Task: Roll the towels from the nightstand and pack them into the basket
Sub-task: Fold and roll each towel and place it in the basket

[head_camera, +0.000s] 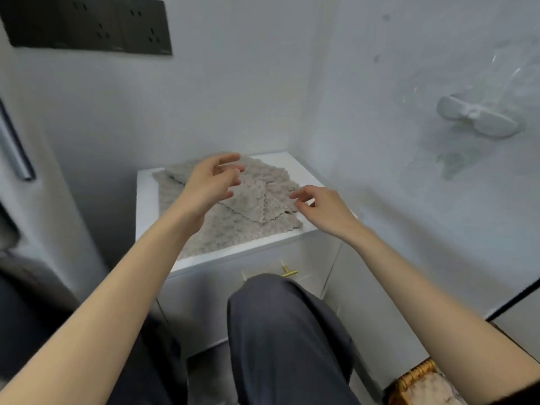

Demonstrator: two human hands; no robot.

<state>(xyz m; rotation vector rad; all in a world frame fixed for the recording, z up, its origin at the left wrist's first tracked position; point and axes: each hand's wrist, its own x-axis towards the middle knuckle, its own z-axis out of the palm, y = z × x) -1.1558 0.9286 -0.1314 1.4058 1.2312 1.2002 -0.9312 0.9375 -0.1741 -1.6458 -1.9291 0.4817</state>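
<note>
Clearly, the white square nightstand [145,200] stands in the wall corner, and the grey-beige towels with bumpy texture [257,200] lie flat on its top, overlapping one another. A knee in dark grey trousers [280,331] is in front of it, and a black socket panel [87,24] hangs on the wall. The left hand [209,185] hovers over the towels with fingers spread; the right hand [324,207] is at their right edge, fingers loosely bent, pinching nothing. The woven yellow-brown wicker basket [415,375] is on the floor at lower right. A small gold handle [289,271] is on the drawer.
</note>
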